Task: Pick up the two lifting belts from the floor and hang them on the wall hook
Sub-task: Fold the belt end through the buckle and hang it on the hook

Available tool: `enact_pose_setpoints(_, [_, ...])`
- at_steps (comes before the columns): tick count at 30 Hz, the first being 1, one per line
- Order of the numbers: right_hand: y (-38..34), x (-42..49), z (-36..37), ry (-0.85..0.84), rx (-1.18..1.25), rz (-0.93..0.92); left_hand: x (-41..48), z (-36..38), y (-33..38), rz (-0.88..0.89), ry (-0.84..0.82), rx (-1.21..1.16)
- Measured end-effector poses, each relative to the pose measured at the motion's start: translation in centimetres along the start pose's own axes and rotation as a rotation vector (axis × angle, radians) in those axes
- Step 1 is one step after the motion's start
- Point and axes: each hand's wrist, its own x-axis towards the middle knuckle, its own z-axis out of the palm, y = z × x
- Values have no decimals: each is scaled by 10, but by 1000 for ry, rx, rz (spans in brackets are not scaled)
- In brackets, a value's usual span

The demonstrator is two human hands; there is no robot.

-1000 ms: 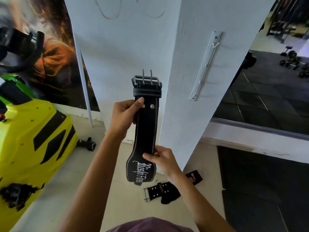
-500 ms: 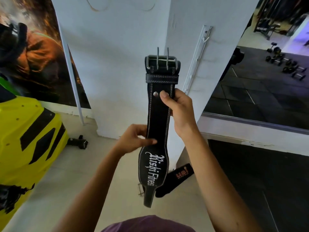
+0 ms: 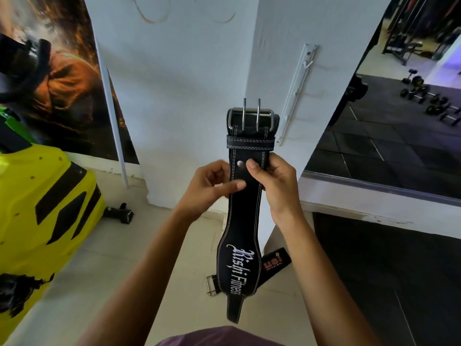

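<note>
I hold a black leather lifting belt [image 3: 245,216] upright in front of the white pillar, its steel two-prong buckle at the top and white lettering near the hanging lower end. My left hand [image 3: 212,186] grips its left edge just below the keeper loop, thumb across the front. My right hand [image 3: 272,181] grips the right edge at the same height, thumb beside a rivet. A second black belt [image 3: 274,263] lies on the floor behind, partly hidden, its buckle showing at the left. The white wall hook [image 3: 307,64] sits on a rail on the pillar, up and right of the buckle.
A yellow and black machine housing [image 3: 37,208] fills the left side. A black dumbbell handle [image 3: 119,213] lies on the tiled floor by the pillar base. A large mirror [image 3: 389,126] at the right reflects dumbbells and racks. Dark rubber matting [image 3: 386,283] covers the floor at right.
My left hand has slid up the belt from its middle to just below the keeper loop, level with my right hand. The belt sits slightly lower in view.
</note>
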Motion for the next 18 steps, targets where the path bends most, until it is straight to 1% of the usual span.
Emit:
enact_pose_setpoints(3, [-6,-2,-9,27,19,-17,-27,4,-46,-125,-67,193])
enact_pose_setpoints(4, [-8,-2,-13,29,20,-13,-38,5,-58,-163,-85,221])
enact_pose_setpoints(7, [-12,-2,-19,37,20,-2,-51,14,-63,-211,-39,136])
enact_pose_setpoints(9, [-10,-2,-19,39,-15,7,-41,23,-41,-137,38,75])
enact_pose_setpoints(12, [-2,-3,-11,24,-109,4,-12,27,2,53,167,12])
enact_pose_setpoints(14, [0,-2,-4,46,-119,0,3,22,23,144,167,11])
enact_pose_setpoints(16, [-2,1,0,78,-112,1,12,14,36,196,140,42])
enact_pose_setpoints(18, [-8,5,0,92,-119,9,17,9,43,242,104,19])
